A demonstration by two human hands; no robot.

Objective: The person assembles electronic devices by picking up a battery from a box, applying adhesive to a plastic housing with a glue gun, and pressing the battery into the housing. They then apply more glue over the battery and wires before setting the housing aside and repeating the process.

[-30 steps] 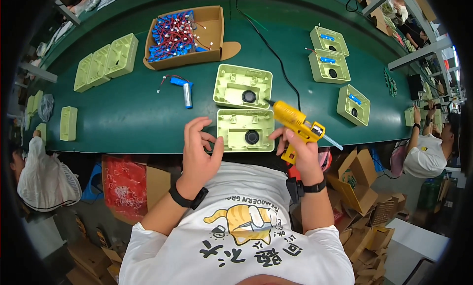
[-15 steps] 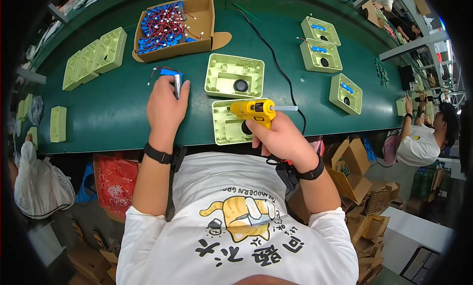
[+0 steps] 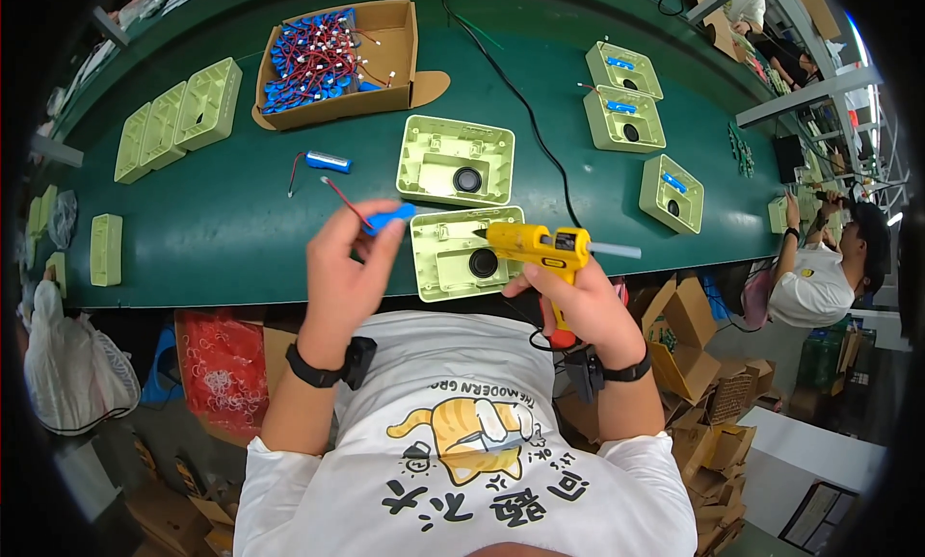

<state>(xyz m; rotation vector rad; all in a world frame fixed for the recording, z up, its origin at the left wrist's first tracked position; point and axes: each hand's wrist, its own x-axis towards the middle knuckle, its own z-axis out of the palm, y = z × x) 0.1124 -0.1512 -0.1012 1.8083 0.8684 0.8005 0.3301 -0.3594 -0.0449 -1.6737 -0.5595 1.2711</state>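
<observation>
Between the thumb and fingers of my left hand (image 3: 347, 268) is a blue battery (image 3: 388, 219) with a red lead, held just left of the nearer pale green housing (image 3: 424, 285). My right hand (image 3: 578, 302) grips a yellow hot glue gun (image 3: 535, 241), a glue stick poking out of its back. The gun's nozzle is over the upper part of that housing, which has a round black speaker (image 3: 483, 262) in it. Behind stands another pale green housing (image 3: 409, 162), also with a speaker. A second blue battery (image 3: 329, 161) lies on the green table to the left.
A cardboard box (image 3: 400, 85) of blue batteries with red leads stands at the back. Three housings (image 3: 624, 133) with batteries and speakers sit at right; several plain ones (image 3: 106, 251) are at left. A black cable (image 3: 520, 94) crosses the table. A co-worker (image 3: 819, 287) is at far right.
My left hand has lifted a battery off the table and brought it right, toward the nearer housing, leaving another lying behind. The glue gun has moved right and slightly nearer me.
</observation>
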